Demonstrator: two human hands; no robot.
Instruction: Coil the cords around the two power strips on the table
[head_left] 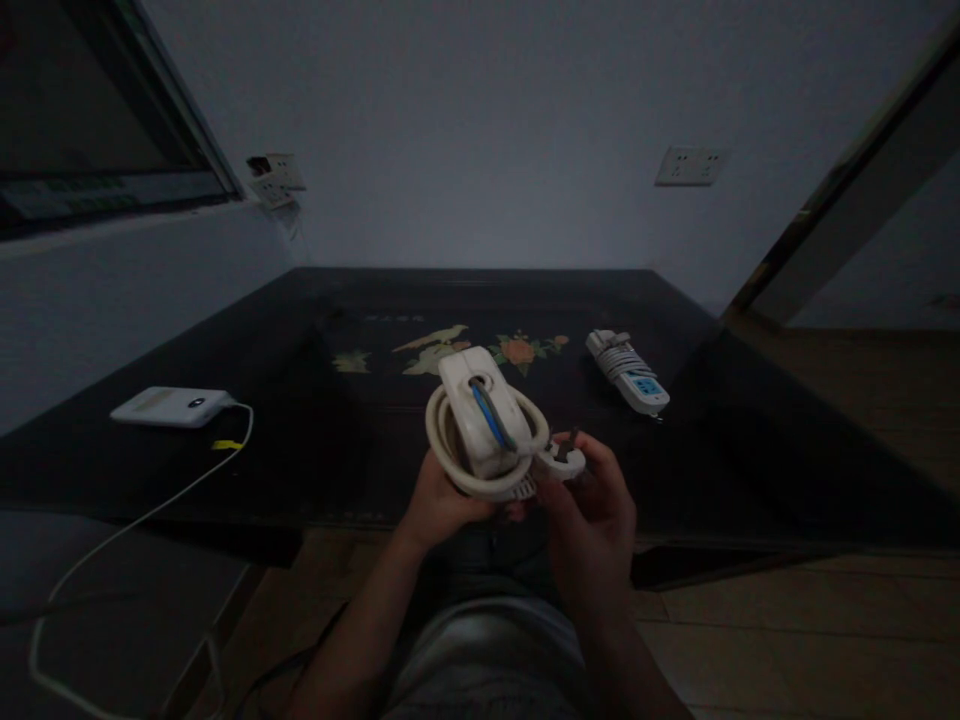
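Observation:
My left hand (439, 500) is closed round the underside of a white power strip (480, 420), held up over the near edge of the black table (315, 460). The strip's cream cord (487, 485) is looped round its body, and a blue band runs down its top face. My right hand (592, 510) pinches the cord's white plug (566, 460) just to the right of the strip, fingers curled. Both forearms reach up from the bottom of the view.
A second white power strip (628, 372) with its cord wound round it lies on the table at the right. A white power bank (171, 406) with a white cable (150, 515) sits at the left. Wall sockets (690, 166) are on the far wall.

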